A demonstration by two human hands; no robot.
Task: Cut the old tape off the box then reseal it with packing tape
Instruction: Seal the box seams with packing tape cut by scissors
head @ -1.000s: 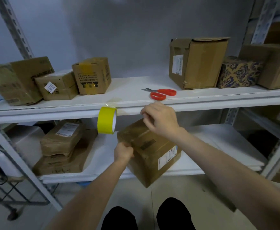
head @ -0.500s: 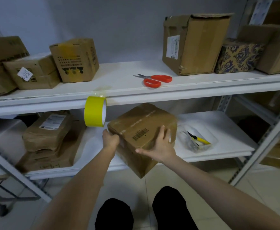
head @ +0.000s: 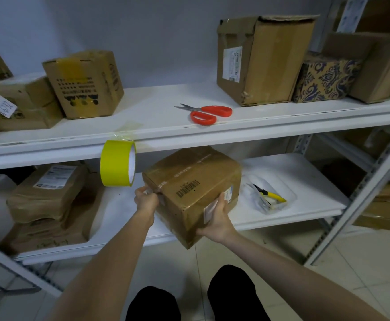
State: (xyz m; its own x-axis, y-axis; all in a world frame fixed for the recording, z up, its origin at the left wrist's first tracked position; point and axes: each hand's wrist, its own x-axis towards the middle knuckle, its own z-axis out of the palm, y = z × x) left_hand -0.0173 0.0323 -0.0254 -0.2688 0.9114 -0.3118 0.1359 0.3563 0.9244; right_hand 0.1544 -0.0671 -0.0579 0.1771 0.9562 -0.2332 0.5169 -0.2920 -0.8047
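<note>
One box (head: 189, 181) | left hand (head: 146, 201), right hand (head: 217, 220) gripping | tray (head: 292, 195): yellow tool (head: 273, 196)

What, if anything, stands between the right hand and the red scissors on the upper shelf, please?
Nothing visible does. The scissors lie unobstructed near the front edge of the upper shelf, above the box. The yellow tape roll hangs to the left, clear of that path. The right hand holds the box, as does the left hand.

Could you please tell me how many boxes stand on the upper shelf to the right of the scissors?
3: a tall brown box nearest the scissors, a blue-patterned box beside it, and a wide brown box at the frame's right edge. More may lie beyond it.
</note>
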